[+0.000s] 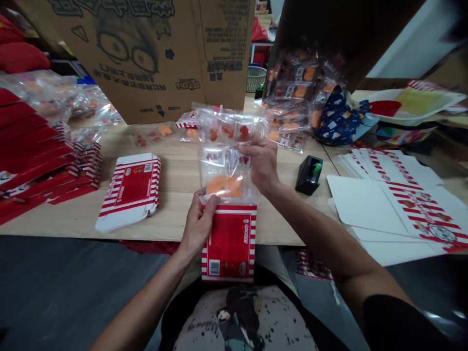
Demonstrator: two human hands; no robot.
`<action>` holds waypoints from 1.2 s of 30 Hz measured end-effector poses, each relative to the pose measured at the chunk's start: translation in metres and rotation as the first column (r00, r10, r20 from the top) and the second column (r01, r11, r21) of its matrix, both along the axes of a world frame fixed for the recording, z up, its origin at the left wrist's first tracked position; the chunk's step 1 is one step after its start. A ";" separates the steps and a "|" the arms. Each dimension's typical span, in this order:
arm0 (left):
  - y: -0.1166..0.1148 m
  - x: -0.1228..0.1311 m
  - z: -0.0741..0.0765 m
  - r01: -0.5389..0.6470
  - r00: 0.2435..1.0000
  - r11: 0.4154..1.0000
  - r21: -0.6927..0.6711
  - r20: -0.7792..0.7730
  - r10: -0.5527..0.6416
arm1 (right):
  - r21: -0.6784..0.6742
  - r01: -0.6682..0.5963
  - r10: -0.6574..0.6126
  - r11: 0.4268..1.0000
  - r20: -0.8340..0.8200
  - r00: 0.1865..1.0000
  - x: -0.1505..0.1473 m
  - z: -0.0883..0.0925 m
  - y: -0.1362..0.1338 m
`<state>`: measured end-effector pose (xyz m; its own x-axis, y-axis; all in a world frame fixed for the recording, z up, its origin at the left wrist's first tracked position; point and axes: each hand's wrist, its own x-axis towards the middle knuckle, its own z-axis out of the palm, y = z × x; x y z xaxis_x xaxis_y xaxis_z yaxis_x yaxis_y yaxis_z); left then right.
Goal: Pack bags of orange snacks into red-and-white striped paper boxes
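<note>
A red and white striped box [229, 243] rests against my body at the table's front edge. Its upper end is gripped by my left hand [200, 222], thumb on top. Over that end stands a clear plastic bag [226, 161] holding an orange piece and small printed packets. My right hand [261, 163] pinches the bag's right side near its upper half. The bag's lower edge meets the box's top end; whether any of it lies inside the box I cannot tell.
A flat striped box [127, 187] lies left, beside stacked red boxes [32, 151]. A black tape dispenser [309, 174] and unfolded cartons [398, 204] are right. Behind stand a large cardboard box [157, 53] and a pile of filled bags [292, 107]. A dark blue patterned cloth [338, 117] lies nearby.
</note>
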<state>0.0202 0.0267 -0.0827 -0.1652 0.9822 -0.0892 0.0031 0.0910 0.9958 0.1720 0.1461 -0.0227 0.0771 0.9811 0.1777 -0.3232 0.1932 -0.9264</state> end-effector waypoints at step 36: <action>-0.019 -0.017 -0.006 -0.006 0.986 0.994 0.111 0.166 -0.013 | -0.244 -0.649 0.681 0.720 0.427 0.595 0.054 0.014 -0.003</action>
